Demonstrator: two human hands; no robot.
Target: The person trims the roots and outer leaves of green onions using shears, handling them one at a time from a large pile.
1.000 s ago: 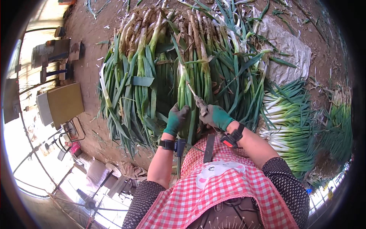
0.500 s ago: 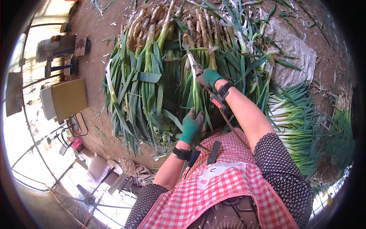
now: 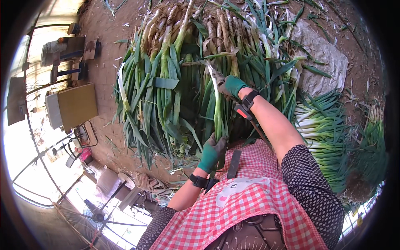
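Observation:
My left hand point(image 3: 213, 149), in a green and grey glove, is closed round the leafy end of a green onion point(image 3: 217, 102). The onion's pale stem points away from me and passes just left of my right hand point(image 3: 230, 86). That gloved hand is closed on what looks like an air blow gun, mostly hidden by the fingers; a brown hose point(image 3: 261, 134) runs from it toward my lap. Beneath and beyond both hands lies a big heap of green onions point(image 3: 164, 71), with soil-stained root ends on the far side and leaves toward me.
Whitish, cleaner green onions point(image 3: 318, 133) are stacked at the right, near a pale plastic sheet point(image 3: 318, 56). A tan box point(image 3: 77, 107) and a metal-framed chair point(image 3: 85, 135) stand at the left. A fan point(image 3: 98, 216) is at the lower left. Leaf scraps litter the dirt floor.
My left hand has drawn slightly toward me with the green onion. My right hand has shifted a little right, and the onion's stem end shows barer beside it.

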